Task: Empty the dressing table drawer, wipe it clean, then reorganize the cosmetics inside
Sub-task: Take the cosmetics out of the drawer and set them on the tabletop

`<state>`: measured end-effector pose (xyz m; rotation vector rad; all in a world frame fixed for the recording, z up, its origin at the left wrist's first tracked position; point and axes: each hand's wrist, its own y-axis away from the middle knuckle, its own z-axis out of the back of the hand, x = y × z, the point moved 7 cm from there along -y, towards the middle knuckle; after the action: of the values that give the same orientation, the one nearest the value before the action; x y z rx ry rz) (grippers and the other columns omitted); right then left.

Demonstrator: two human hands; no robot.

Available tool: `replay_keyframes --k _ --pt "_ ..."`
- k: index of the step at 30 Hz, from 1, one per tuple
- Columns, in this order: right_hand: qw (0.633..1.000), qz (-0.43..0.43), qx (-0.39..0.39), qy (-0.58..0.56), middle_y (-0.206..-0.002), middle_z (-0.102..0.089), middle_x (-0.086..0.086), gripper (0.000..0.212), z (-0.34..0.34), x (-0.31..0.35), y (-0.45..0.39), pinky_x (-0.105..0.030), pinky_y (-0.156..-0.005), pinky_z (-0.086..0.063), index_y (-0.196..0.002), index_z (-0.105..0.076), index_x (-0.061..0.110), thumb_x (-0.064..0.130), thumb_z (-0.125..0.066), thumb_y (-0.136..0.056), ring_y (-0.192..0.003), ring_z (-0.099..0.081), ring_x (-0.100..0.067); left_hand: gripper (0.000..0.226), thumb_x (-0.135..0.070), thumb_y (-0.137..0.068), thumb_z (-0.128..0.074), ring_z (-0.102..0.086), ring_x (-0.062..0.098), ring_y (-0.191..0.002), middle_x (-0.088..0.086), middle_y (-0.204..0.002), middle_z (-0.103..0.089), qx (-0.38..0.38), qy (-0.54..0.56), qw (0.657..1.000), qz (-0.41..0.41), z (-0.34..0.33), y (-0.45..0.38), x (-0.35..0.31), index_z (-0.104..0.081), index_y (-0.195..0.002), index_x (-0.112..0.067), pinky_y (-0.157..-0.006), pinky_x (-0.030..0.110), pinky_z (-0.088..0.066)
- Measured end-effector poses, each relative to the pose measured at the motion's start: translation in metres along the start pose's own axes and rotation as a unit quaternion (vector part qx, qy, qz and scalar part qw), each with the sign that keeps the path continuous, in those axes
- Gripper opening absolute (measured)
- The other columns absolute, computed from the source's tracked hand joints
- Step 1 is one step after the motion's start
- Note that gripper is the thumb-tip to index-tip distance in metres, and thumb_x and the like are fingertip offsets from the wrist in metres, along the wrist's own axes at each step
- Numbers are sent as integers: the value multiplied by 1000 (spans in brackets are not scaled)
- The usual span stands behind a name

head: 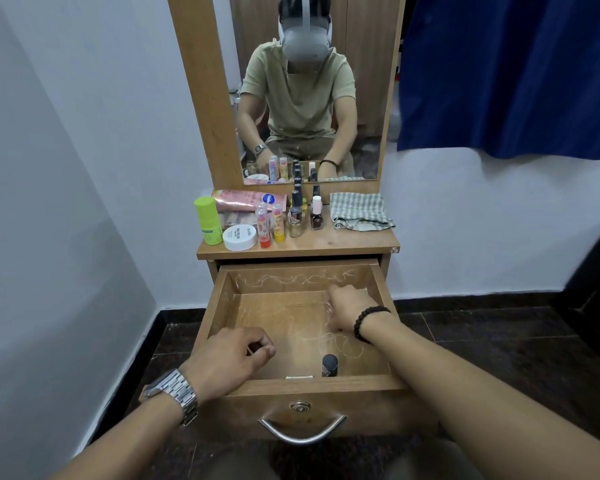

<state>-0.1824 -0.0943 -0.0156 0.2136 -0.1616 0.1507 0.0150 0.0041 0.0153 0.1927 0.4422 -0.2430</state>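
fingers [262,348] of the left hand [227,358] curled in narrow, thumb tip against forefinger; cannot tell whether anything is pinched there. left hand hangs over the near left corner of the open drawer [222,296], metal watch [174,393] on that wrist. right hand [349,308] reaches to the far right part of the drawer, knuckles up, fingers bent down toward the floor of it; cannot tell if they hold something. black bead bracelet [368,322] on the right wrist. drawer pulled fully out, pale scratch marks on its floor and far wall. inside, one dark-capped bottle [329,365] upright against the near wall, right of centre; a small pale flat item [298,377] just left of it at the near wall, too hidden to name. on the table top [361,242] behind: green stick [208,221] at far left, white round jar [239,238] beside it, two small tubes [271,225] with red and yellow bases, pink tube [246,199] lying behind, several nail polish bottles [305,213] in the middle, folded checked cloth [359,212] at right. mirror [309,98] above shows the seated person.
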Motion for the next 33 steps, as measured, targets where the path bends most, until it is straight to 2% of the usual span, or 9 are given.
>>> replay_keyframes --k 2,4,7,9,12,15,22,30,33 --pt "1000 12 -17 16 -115 -62 -15 29 -4 2 -5 -41 -85 -54 -119 -51 10 10 -53 -90 -101 -62 -35 21 -49 -92 -51 -62 1 -80 -20 -85 -68 -1 5 1000 0 0 0 0 -66 -90 -35 -78 36 -53" --pt "1000 23 -19 -8 -116 -62 -12 29 -2 2 -7 -39 -84 -54 -120 -52 13 15 -53 -91 -102 -62 -33 19 -48 -91 -51 -62 1 -80 -21 -85 -68 -2 8 1000 0 0 0 0 -66 -90 -37 -78 34 -53" --pt "988 43 -64 -135 -104 -66 -5 24 17 4 -3 -34 -77 -54 -109 -60 19 19 -60 -85 -92 -64 -24 17 -48 -92 -51 -62 -1 -81 -22 -85 -68 -5 14 1000 -7 0 -1 0 -66 -91 -38 -78 30 -53" --pt "956 68 -150 -242 -93 -67 1 21 46 8 7 -34 -76 -56 -101 -61 20 13 -64 -82 -84 -64 -16 17 -48 -92 -51 -61 -2 -81 -22 -85 -67 -7 11 1000 -13 -1 -1 -1 -65 -92 -38 -78 28 -52" --pt "888 62 -265 -371 -89 -64 8 15 87 6 17 -14 -67 -51 -95 -61 18 13 -68 -84 -79 -62 -4 17 -48 -93 -50 -61 -2 -81 -23 -86 -67 -8 5 1000 -18 -1 0 -1 -65 -93 -39 -77 27 -52" --pt "848 43 -308 -429 -85 -64 8 19 112 4 7 -20 -70 -54 -93 -58 19 10 -70 -81 -78 -64 -8 16 -48 -92 -50 -61 -2 -79 -22 -85 -67 -9 1 1000 -22 -1 0 -1 -64 -92 -40 -75 28 -52" --pt "865 29 -297 -403 -85 -69 -1 32 111 9 -29 -36 -78 -56 -101 -52 19 6 -72 -80 -73 -64 -15 13 -46 -92 -52 -61 -1 -81 -23 -89 -66 -15 23 999 -27 -1 0 1 -64 -92 -40 -77 29 -53" --pt "857 28 -313 -409 -85 -69 3 33 104 7 -41 -35 -77 -57 -100 -52 18 5 -74 -79 -66 -59 -6 13 -48 -90 -52 -60 0 -81 -24 -89 -66 -30 27 998 -37 -1 -2 2 -63 -94 -41 -75 32 -54" --pt "851 24 -319 -416 -87 -70 3 34 101 7 -44 -31 -74 -57 -100 -52 18 8 -76 -78 -63 -58 -5 13 -45 -91 -53 -59 0 -78 -22 -84 -64 -38 25 998 -45 1 0 -1 -63 -93 -39 -71 26 -52"
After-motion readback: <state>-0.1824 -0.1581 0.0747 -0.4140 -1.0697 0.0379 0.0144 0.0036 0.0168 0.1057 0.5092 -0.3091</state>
